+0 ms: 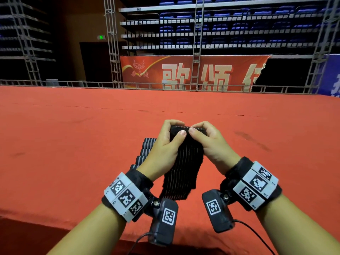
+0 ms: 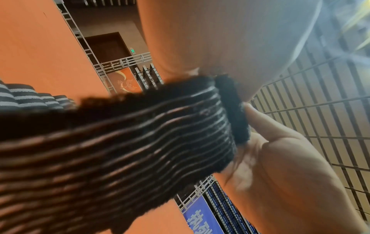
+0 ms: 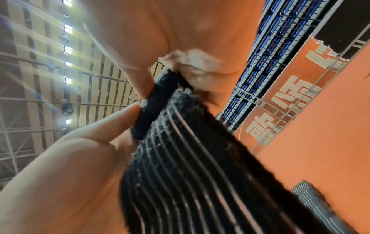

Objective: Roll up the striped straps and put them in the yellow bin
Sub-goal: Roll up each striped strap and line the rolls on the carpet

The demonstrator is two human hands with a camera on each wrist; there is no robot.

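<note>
Striped strap (image 1: 184, 162), pinched at its just-started top fold by left hand (image 1: 165, 144) and right hand (image 1: 207, 142); likely to unroll or skew if either pinch slackens.

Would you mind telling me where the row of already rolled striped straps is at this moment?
In the head view the rolled straps lie in a row on the red cloth, left of centre, just behind the left hand, which partly hides them.

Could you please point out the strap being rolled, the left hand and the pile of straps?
strap (image 1: 181, 168), head view, hanging middle.
left hand (image 1: 163, 144), head view, back of hand.
pile of straps (image 1: 145, 150), head view, striped edges.
</note>
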